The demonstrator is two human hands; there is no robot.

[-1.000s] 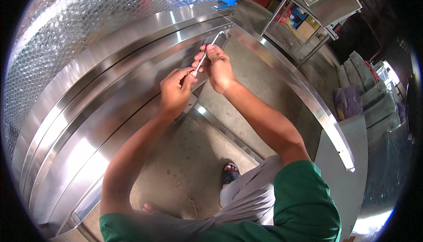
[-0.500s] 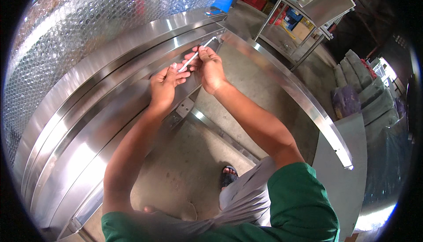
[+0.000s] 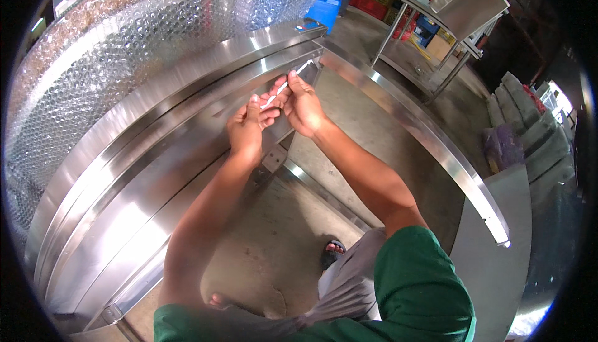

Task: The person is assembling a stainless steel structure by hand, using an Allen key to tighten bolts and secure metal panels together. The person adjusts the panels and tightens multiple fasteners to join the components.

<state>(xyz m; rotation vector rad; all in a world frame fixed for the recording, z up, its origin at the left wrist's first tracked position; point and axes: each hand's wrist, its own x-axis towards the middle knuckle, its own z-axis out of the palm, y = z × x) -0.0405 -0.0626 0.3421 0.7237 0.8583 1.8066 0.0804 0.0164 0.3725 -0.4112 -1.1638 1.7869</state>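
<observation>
A thin white rod-like piece (image 3: 304,66) runs slantwise between my two hands; its exact kind cannot be made out. My left hand (image 3: 245,131) pinches its lower end between thumb and fingers. Higher up, my right hand (image 3: 304,108) grips the same piece with thumb and fingertips, and the upper end sticks out past them. Both hands are over the far inner corner of a shiny stainless steel frame (image 3: 411,114), beside its broad steel side panel (image 3: 168,177). My fingers hide part of the white piece.
Bubble-wrapped goods (image 3: 124,61) stand along the left beyond the panel. A blue container (image 3: 324,12) sits behind the corner. At the far right is a steel table (image 3: 405,65) bearing a metal box (image 3: 470,4). Grey wrapped bundles (image 3: 539,127) are stacked at right.
The whole scene has shifted slightly right and down in view. Both hands keep their hold on the white piece, with the left fingers a little closer to the right hand.
</observation>
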